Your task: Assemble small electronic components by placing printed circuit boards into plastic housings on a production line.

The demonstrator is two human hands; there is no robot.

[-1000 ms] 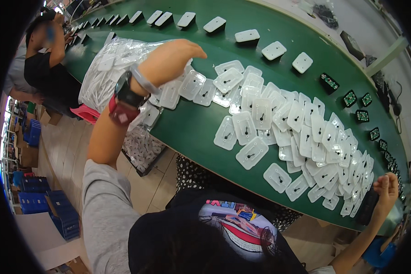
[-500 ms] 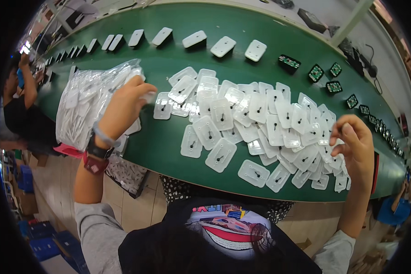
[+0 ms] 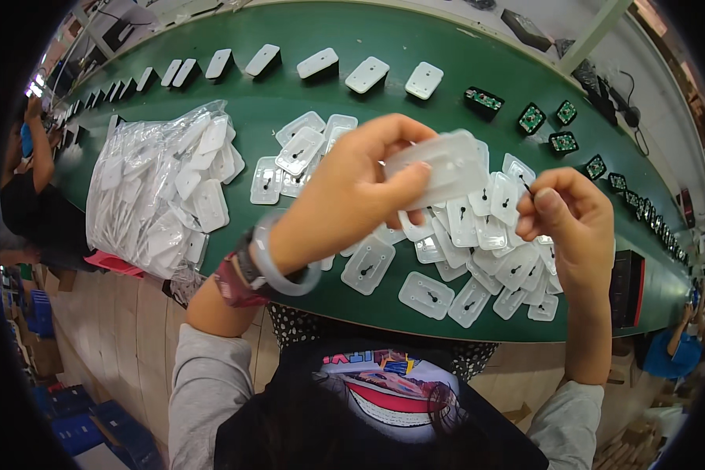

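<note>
My left hand (image 3: 372, 180) is closed round a translucent white plastic cover (image 3: 454, 168), thumb on its face, raised above the table. To its right, the fingers of my right hand (image 3: 572, 223) pinch a small black piece (image 3: 527, 187), a short distance from the cover. Beneath both hands spreads a pile of similar white covers (image 3: 431, 296), many with a small black piece lying on them. A clear plastic bag (image 3: 133, 188) full of plain white covers lies at the left, its mouth toward the pile. My left forearm hides part of the pile.
Along the far side of the green table (image 3: 290, 102) runs a row of black housings with white covers (image 3: 319, 63). Open housings with green circuit boards (image 3: 532, 118) continue it to the right. A black and red box (image 3: 628, 290) stands at the right edge. Another person (image 3: 35, 172) works at far left.
My left hand has moved right from beside the bag to above the pile, a cover in its grip. My right hand has shifted left, toward it, and now shows a black piece between its fingertips.
</note>
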